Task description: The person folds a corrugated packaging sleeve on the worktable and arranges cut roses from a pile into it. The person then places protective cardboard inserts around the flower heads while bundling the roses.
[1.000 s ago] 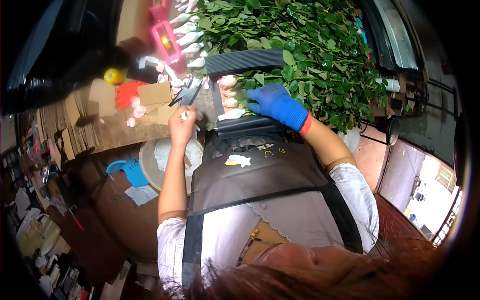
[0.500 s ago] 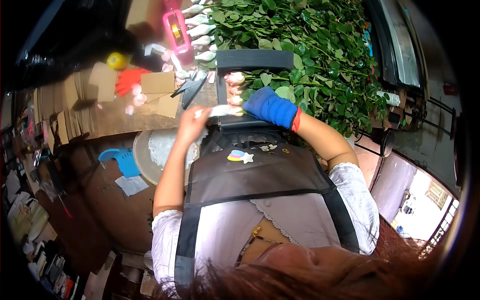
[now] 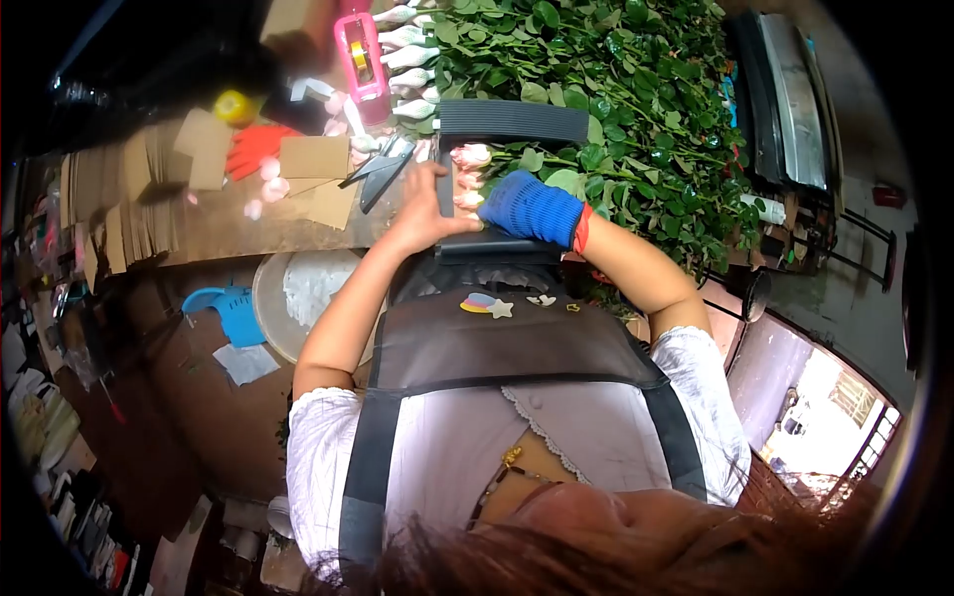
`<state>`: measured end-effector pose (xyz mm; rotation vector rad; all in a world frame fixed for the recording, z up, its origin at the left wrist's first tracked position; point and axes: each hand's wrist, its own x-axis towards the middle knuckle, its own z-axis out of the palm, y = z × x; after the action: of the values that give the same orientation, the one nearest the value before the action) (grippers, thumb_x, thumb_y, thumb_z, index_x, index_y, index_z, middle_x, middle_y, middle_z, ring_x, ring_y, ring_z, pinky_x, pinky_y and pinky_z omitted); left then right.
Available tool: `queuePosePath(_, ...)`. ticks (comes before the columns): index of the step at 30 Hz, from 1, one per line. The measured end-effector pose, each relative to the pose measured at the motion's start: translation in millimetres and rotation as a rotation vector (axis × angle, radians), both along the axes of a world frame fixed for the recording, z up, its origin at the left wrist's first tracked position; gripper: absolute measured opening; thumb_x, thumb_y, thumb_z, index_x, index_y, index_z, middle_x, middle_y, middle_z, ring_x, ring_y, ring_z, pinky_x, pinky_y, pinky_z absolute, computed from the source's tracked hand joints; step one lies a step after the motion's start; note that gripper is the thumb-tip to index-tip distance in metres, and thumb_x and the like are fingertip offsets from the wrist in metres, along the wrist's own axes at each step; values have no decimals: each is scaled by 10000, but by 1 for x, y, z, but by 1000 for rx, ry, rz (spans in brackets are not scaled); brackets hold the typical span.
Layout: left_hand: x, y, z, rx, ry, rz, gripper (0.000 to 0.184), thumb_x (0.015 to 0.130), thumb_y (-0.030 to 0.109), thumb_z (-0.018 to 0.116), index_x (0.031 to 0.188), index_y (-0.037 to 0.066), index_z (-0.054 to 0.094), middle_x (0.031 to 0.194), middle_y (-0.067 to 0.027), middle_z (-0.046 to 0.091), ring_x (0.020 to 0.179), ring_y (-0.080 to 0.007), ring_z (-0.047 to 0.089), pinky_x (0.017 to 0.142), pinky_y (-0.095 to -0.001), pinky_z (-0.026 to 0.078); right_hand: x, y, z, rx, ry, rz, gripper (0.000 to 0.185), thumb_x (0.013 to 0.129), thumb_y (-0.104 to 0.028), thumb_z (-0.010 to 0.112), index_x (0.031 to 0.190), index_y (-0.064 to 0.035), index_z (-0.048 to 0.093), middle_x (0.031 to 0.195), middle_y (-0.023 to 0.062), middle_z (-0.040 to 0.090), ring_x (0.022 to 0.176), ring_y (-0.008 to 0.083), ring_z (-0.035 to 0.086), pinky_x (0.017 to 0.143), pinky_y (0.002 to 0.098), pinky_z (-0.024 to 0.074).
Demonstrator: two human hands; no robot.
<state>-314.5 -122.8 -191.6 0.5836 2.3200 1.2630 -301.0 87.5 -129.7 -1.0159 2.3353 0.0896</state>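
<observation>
My bare left hand [image 3: 422, 214] lies at the left edge of a black ribbed holder [image 3: 512, 121]. Its thumb and fingers are spread apart beside a short row of pale pink roses [image 3: 471, 156], with the thumb tip close to the lowest bloom. My right hand [image 3: 534, 209], in a blue knit glove with a red cuff, is closed around the rose stems just right of the blooms. Its fingertips are partly hidden. Leafy green stems [image 3: 616, 79] spread behind and to the right of this hand. Dark-handled scissors [image 3: 383, 174] rest left of the holder.
A pink tape dispenser [image 3: 363, 65] stands beside several white-wrapped rose heads [image 3: 407, 57]. Cardboard pieces [image 3: 313, 159], an orange-red glove [image 3: 260, 149], a yellow roll [image 3: 235, 106] and loose petals lie on the wooden table [image 3: 238, 233]. Below its edge are a round tub [image 3: 266, 298] and a blue scoop-like item [image 3: 234, 313].
My left hand has moved up and right to the holder's edge, its fingers now spread. The blurred white strip it held no longer shows. My gloved right hand has barely shifted.
</observation>
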Motion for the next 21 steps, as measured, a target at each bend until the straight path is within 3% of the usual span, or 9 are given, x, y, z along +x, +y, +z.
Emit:
queuePosePath(1,0,3,-10,25,-15,-42,975,613,401,934,1317,25,374,1358,-245,361,1298,-415,363,1112,-461,331,2,10,-15,4,-36,-33,167,874,-288,620,953,-157,688,862,129,713,826,324,705,646,449,539)
queuePosePath(4,0,4,-19,57,-78,-100,899,633,376,922,1301,75,402,1429,-275,270,1398,-466,249,1172,-472,261,9,8,35,-18,-111,-449,293,863,-324,616,1075,-129,667,876,132,715,832,336,702,702,471,542)
queuePosePath(5,-1,4,-19,61,-86,-109,888,635,375,921,1299,82,410,1435,-281,263,1404,-470,241,1173,-474,259,17,9,28,-119,0,-572,293,852,-362,620,1013,-119,661,867,130,713,846,341,698,722,486,533)
queuePosePath(10,0,2,-15,44,-41,-114,665,671,381,902,1182,112,574,1480,-297,247,1398,-464,271,1154,-480,294,20,2,-8,-24,44,-510,211,879,-316,593,933,-120,651,892,122,721,863,332,704,704,481,530)
queuePosePath(12,-1,6,-20,70,-101,-24,542,701,377,884,1108,112,644,1456,-289,319,1381,-455,308,1136,-478,319,19,-3,-7,-1,41,-456,206,889,-310,590,928,-117,652,909,127,724,871,330,705,708,479,530)
queuePosePath(16,8,6,-14,99,-72,59,393,749,360,851,1028,115,723,1375,-264,466,1345,-438,374,1100,-475,358,16,-2,29,-8,9,-629,233,917,-329,570,950,-117,661,940,132,725,888,322,705,727,476,529)
queuePosePath(18,11,6,-23,137,-37,75,412,748,354,849,1056,118,712,1331,-257,504,1308,-428,407,1077,-474,373,15,-5,33,-62,86,-799,252,932,-343,554,965,-120,667,952,136,724,905,318,706,748,476,530)
queuePosePath(21,11,5,-22,170,-59,84,426,750,352,844,1077,119,701,1306,-253,511,1287,-426,420,1070,-477,376,10,-10,-1,-8,156,-721,206,918,-278,560,962,-112,674,901,132,727,853,319,719,691,454,545)
